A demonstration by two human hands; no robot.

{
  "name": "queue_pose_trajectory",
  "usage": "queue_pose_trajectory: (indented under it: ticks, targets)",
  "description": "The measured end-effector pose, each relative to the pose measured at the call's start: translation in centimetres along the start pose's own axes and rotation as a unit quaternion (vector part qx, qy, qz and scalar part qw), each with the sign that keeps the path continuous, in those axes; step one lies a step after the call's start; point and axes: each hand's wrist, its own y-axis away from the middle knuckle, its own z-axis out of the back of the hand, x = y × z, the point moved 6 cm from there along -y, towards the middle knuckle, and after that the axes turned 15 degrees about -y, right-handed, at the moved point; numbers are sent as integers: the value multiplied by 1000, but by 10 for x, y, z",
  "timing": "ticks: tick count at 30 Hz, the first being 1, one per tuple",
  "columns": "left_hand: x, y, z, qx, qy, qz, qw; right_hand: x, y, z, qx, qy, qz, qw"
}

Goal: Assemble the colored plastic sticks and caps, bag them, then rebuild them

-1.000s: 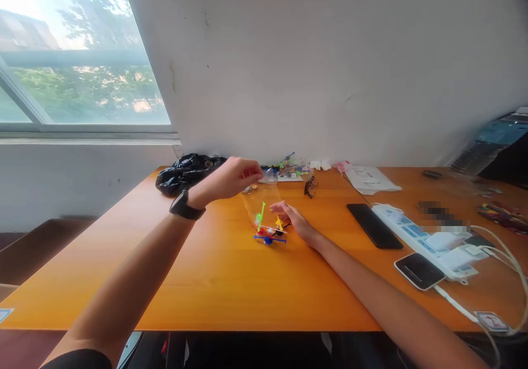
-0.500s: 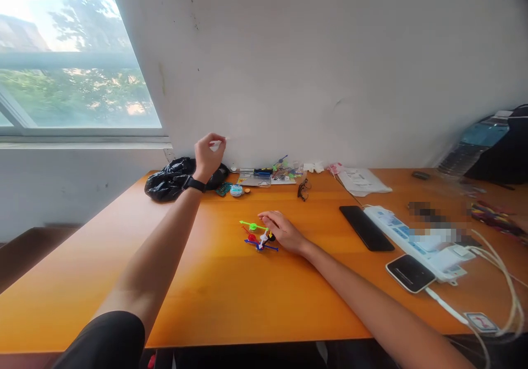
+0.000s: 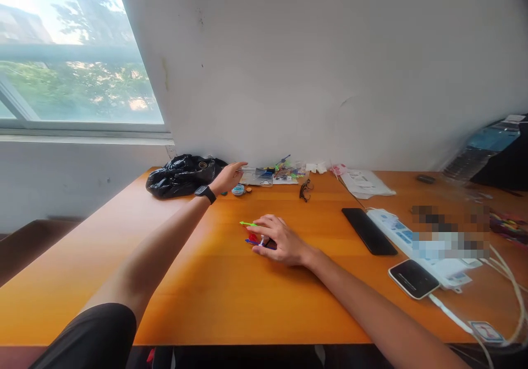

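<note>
A small plastic assembly [image 3: 253, 237] with a green arrow-tipped rod, a blue rod and red and white parts lies on the wooden table. My right hand [image 3: 282, 241] is curled around its right side, thumb in front and fingers over the top, hiding much of it. Farther back, my left hand [image 3: 226, 178] reaches out low, wearing a black watch [image 3: 205, 193]. Its fingers are stretched toward a clear plastic packet [image 3: 258, 177] by the wall. No object shows clearly in the left fingers.
A black plastic bag [image 3: 177, 177] sits at the back left. A round blue-white item [image 3: 238, 190], loose coloured parts [image 3: 295, 170] and black glasses [image 3: 305, 190] line the back. To the right are a black phone [image 3: 368, 231], a power strip [image 3: 398, 230] and a white-edged device [image 3: 413, 279].
My left hand has come down from its raised pinch and moved right toward the packet, its fingers now extended. The right hand has shifted from beside the plastic assembly to around it.
</note>
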Motion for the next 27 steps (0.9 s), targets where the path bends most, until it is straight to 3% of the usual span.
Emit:
queue_pose_trajectory:
  ticks: [3,9,12,17,21,24,27]
  targets:
    - [-32,30,12,-30,21,-33,999,-2,1,-4,-3,21,3,1000]
    - [-94,125,-7,107,94,-62,988,-5,1,4,-26,23,5,999]
    - [-106,154,-12,103,86,-74,988,-2,0,14,-26,20,-5,999]
    - [-97,165,-24,112,191,14,975,-9,-3,24,-69,46,-56,995]
    - [-102,169,-35,126,270,0,954,-27,-2,30,-120,48,-86,988]
    - [-106,168,-34,86,229,-35,969,-35,-1,37,-172,0,-80,982]
    - [-105,163,-25,36,152,-29,987,-34,-1,43,-219,-49,-54,973]
